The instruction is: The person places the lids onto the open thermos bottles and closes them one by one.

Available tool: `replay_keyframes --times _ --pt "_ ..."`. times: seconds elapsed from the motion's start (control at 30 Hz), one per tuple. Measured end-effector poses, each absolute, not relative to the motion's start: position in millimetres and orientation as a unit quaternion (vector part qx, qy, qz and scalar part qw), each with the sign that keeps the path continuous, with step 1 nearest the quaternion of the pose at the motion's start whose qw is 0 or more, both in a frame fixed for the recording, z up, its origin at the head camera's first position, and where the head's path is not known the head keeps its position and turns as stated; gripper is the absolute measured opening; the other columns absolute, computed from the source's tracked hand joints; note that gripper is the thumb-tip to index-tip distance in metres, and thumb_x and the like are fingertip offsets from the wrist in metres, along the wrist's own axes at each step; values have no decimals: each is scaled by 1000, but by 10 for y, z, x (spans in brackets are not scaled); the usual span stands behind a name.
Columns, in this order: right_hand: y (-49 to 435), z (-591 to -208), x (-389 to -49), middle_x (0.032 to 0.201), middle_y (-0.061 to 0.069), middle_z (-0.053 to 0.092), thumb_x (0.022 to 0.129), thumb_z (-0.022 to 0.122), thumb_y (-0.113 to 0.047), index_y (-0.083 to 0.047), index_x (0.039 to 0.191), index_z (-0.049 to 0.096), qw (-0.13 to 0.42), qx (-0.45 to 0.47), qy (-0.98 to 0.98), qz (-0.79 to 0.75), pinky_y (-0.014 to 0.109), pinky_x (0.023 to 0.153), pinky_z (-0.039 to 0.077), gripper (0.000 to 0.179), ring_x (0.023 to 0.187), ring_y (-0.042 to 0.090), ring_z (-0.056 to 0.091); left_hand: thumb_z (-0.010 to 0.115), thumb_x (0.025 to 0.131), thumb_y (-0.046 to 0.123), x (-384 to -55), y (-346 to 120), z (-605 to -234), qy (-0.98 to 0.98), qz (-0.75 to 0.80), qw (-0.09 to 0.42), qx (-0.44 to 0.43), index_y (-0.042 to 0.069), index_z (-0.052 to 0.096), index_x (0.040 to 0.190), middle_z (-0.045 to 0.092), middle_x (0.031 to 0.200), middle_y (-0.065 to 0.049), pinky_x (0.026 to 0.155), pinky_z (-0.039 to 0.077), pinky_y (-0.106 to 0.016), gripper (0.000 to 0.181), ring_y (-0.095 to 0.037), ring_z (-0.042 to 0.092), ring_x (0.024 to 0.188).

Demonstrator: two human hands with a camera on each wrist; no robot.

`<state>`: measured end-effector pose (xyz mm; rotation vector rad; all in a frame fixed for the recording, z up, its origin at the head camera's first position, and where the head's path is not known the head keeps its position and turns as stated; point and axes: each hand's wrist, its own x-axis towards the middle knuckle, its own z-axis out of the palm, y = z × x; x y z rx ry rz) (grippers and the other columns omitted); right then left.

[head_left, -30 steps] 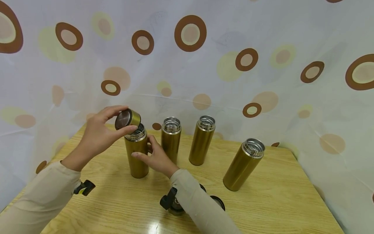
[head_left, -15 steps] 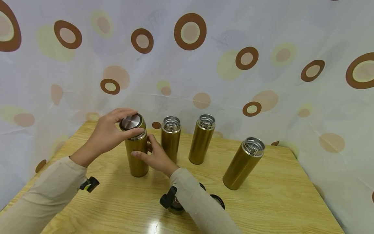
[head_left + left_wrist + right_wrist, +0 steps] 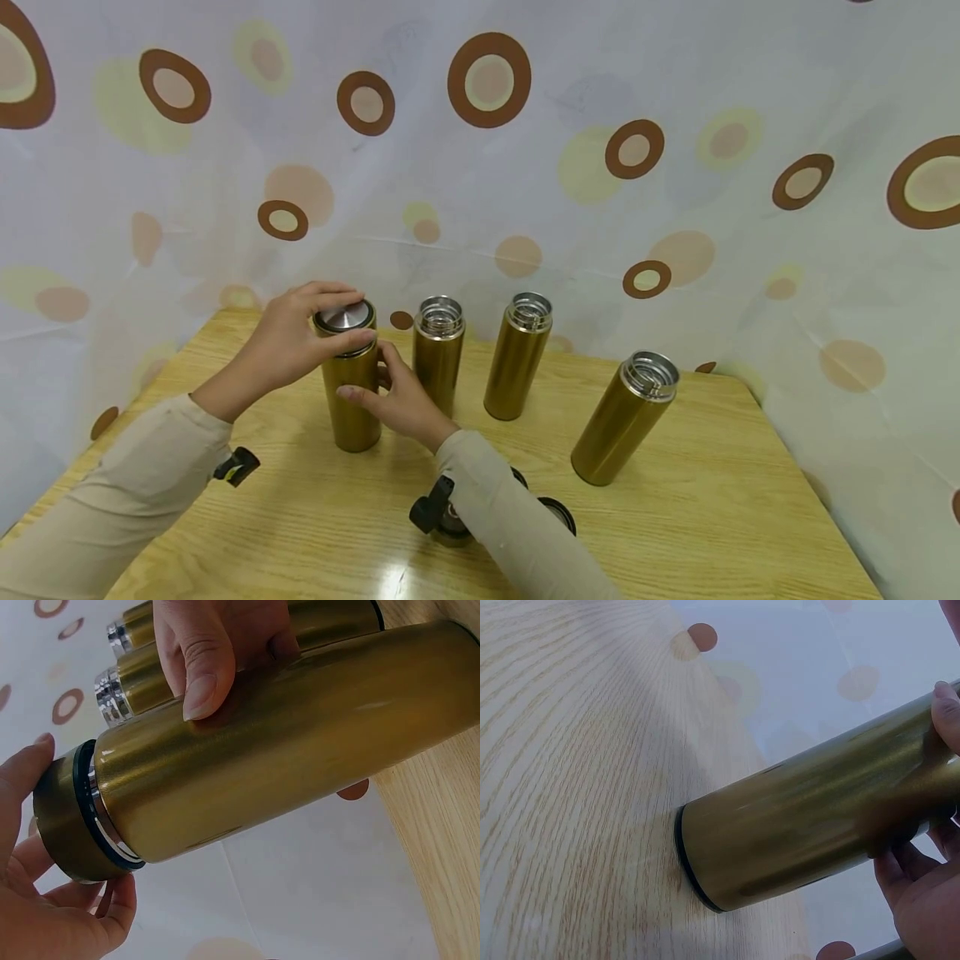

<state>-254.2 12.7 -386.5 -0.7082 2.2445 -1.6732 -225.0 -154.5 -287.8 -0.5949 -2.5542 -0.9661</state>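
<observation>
A gold thermos bottle (image 3: 352,417) stands upright at the left of the table. My left hand (image 3: 292,337) grips its lid (image 3: 347,316), a gold cap with a brushed steel top, fingers on the far side and thumb on the near side. In the left wrist view the lid (image 3: 64,817) sits on the bottle's mouth, with a thin silver strip of the neck showing below its dark rim. My right hand (image 3: 401,404) holds the bottle's body around the upper half, thumb across the front; the right wrist view shows its base (image 3: 697,862) on the wood.
Two lidless gold bottles stand behind to the right, one nearer (image 3: 438,358) and one farther (image 3: 517,358). A third lidless bottle (image 3: 625,421) is farther right. Black-rimmed lids (image 3: 557,515) lie partly hidden beneath my right forearm. A patterned cloth (image 3: 480,192) hangs behind the table (image 3: 697,517).
My left hand has brought the lid from tilted above the mouth down to level on the bottle, moving right and down. My right hand has kept its hold on the body.
</observation>
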Motion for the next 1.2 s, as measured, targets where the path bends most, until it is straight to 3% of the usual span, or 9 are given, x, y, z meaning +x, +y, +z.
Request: replay_keyframes --times 0.5,0.73,0.97,1.2 --pt "135 -3895 -2536 139 -5 43 90 67 -35 -33 142 31 126 -250 769 -575 44 104 39 63 131 25 45 75 84 28 -2207 -1544 -2924 -894 -359 176 -202 4 62 128 57 128 -14 89 46 -49 52 -34 53 117" --pt "154 -3901 -2521 137 -6 44 90 67 -36 -33 142 33 127 -245 768 -578 43 104 40 62 130 24 45 79 80 32 -2190 -1547 -2908 -893 -382 168 -170 1 53 130 55 125 -18 93 46 -50 64 -36 56 112" --pt "164 -3896 -2513 137 -6 44 91 67 -34 -31 142 33 127 -242 765 -583 42 103 41 62 130 24 46 82 77 29 -2199 -1586 -2957 -886 -373 201 -188 3 65 118 61 118 -13 90 48 -49 51 -30 58 107" --pt "122 -3876 -2491 145 -4 41 93 63 -33 -30 147 27 112 -256 768 -577 40 107 37 65 135 19 41 81 78 27 -2241 -1657 -2959 -890 -341 209 -218 6 67 121 61 127 -11 88 48 -49 50 -32 56 115"
